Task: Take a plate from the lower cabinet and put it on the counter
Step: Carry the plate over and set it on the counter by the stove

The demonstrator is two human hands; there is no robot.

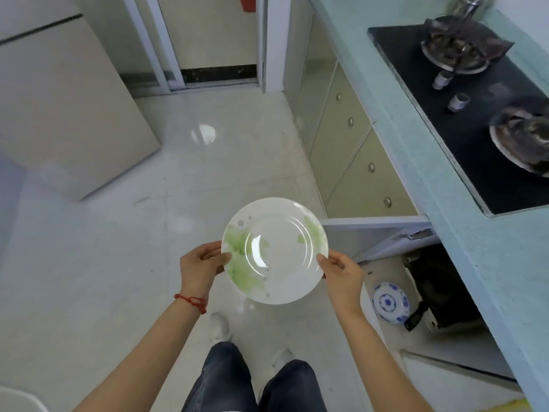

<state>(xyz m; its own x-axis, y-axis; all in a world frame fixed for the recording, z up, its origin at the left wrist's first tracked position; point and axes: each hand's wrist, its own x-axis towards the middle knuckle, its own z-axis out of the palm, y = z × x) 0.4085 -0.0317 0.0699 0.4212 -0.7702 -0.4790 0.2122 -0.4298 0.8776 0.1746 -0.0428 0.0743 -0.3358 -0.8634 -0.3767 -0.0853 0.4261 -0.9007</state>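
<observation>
A white plate (274, 251) with green leaf prints is held level in mid-air above the floor, in front of me. My left hand (200, 264) grips its left rim and my right hand (341, 275) grips its right rim. The lower cabinet (395, 295) stands open to the right, its door (374, 233) swung out just behind the plate. The light blue counter (487, 263) runs along the right side, above the cabinet.
Inside the cabinet lie a small blue-patterned dish (390, 302) and a black pan (439, 289). A black gas stove (481, 108) with two burners sits in the counter. Drawers with knobs (350, 150) are beyond the open door. A refrigerator (65, 108) stands left.
</observation>
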